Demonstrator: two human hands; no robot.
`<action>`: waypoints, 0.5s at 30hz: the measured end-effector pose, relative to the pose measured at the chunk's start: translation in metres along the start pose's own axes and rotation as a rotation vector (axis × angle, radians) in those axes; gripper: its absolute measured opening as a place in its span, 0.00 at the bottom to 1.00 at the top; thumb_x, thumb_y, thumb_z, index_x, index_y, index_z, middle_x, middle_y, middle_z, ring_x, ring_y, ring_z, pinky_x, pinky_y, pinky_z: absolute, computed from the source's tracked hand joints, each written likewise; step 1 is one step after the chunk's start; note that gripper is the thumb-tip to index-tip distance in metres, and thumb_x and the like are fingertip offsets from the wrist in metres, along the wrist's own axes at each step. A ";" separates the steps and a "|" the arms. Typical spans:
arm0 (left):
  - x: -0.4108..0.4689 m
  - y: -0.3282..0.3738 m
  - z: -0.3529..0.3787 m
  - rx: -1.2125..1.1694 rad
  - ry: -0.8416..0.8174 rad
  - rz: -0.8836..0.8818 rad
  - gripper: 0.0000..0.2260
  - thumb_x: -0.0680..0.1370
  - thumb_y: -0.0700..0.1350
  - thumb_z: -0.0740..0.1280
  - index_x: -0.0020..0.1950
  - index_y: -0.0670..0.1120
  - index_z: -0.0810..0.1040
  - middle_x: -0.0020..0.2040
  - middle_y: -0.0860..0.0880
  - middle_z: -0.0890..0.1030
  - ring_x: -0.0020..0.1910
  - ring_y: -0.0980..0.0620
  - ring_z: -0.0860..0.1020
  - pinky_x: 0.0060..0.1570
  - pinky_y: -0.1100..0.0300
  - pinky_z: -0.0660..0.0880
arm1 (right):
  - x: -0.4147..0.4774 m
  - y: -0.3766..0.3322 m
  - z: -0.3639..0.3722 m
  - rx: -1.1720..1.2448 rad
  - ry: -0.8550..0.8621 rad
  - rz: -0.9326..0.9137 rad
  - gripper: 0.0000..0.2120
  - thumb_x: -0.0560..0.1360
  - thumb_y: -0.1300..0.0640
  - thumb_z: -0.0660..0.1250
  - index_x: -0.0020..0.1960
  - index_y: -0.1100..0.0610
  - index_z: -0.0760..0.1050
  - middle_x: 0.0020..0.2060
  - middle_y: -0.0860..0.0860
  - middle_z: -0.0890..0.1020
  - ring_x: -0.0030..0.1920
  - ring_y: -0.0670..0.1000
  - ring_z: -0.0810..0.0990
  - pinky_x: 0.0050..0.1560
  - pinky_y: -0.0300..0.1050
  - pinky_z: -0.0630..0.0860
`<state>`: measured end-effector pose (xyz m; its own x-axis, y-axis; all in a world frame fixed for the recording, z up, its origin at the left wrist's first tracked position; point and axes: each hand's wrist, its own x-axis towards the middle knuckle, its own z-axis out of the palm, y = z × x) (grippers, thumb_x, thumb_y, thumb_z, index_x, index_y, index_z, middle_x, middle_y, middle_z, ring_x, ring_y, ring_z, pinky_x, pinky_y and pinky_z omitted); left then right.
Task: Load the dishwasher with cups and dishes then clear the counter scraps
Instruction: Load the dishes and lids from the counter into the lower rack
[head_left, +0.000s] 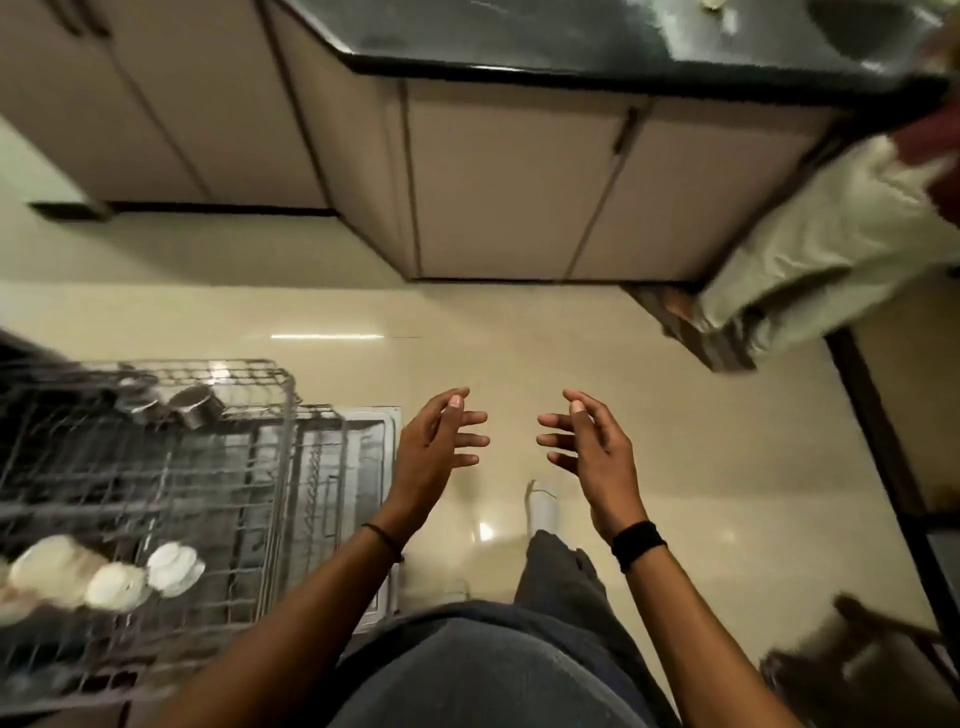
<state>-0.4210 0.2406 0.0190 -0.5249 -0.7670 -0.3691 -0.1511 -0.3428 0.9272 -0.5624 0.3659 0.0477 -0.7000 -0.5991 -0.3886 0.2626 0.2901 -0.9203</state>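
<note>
1. Step in hand, as I read it off the head cam: we're between items. The left hand (436, 447) and right hand (592, 452) are both empty. The fingers are spread wide and loosely bent, with the palms facing each other over the glossy cream floor (519, 338).
2. The dishwasher rack (208, 519) is pulled out just left of the left fingers. It's a boxy grid of thin grey wire, only partly loaded.
3. In it, the white cups (114, 584) sit down and left of the left wrist. They're smooth and rounded, ceramic by the look of them. The steel cups (195, 408) are shiny cylinders in the far corner, about level with the left fingertips.
4. Next move, my guess: reach up and forward past both sets of fingertips to the counter (519, 47) for more dishes. It's a dark polished slab, well apart from the hands.
5. Scraps: I can't make any out up there, it's too blurred. Flat beige cabinet doors (509, 182) sit under the slab.
</note>
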 end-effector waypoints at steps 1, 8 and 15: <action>0.008 0.002 -0.006 -0.025 0.075 0.003 0.15 0.85 0.52 0.58 0.67 0.49 0.76 0.52 0.46 0.85 0.47 0.42 0.85 0.43 0.52 0.81 | 0.021 -0.006 0.008 -0.027 -0.073 0.000 0.14 0.83 0.48 0.59 0.66 0.51 0.74 0.51 0.54 0.85 0.48 0.55 0.85 0.47 0.45 0.81; 0.040 0.019 -0.029 -0.209 0.576 0.016 0.15 0.84 0.52 0.59 0.67 0.47 0.75 0.54 0.42 0.84 0.47 0.42 0.85 0.42 0.52 0.81 | 0.125 -0.048 0.077 -0.216 -0.598 0.006 0.14 0.83 0.51 0.59 0.66 0.53 0.74 0.50 0.54 0.85 0.46 0.53 0.85 0.46 0.45 0.81; 0.015 0.018 -0.055 -0.378 1.045 0.092 0.17 0.83 0.53 0.61 0.69 0.47 0.75 0.54 0.45 0.85 0.47 0.42 0.85 0.44 0.50 0.82 | 0.144 -0.063 0.177 -0.416 -1.092 0.013 0.14 0.84 0.52 0.59 0.66 0.53 0.74 0.51 0.57 0.85 0.47 0.57 0.85 0.45 0.44 0.81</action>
<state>-0.3857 0.1932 0.0270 0.4691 -0.8162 -0.3374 0.2101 -0.2680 0.9402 -0.5624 0.1295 0.0412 0.2974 -0.8588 -0.4172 -0.1138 0.4020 -0.9086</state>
